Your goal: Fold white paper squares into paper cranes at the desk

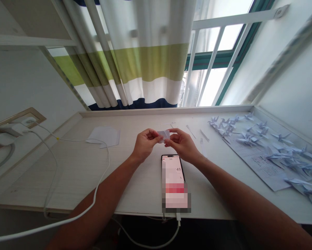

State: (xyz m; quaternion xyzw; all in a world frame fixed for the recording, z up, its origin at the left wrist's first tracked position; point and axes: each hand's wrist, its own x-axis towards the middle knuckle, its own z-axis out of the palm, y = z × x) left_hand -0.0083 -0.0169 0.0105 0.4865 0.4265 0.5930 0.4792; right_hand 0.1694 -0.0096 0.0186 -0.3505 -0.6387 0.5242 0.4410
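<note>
Daylight pours through a green-framed window (218, 57) fitted with white metal bars (212, 69) in a plainly furnished room, where a curtain (142, 59) striped in white, lime green and navy hangs across its left side. Pale walls (23, 86) close in on both sides, and a white shelf (33, 21) juts out overhead at upper left. A long, pale wood-grain desk (67, 173) runs directly beneath the window. At left, a beige socket plate (37, 116) carries white plug adapters (12, 129), with a white cable (56, 163) trailing down across the desk.
</note>
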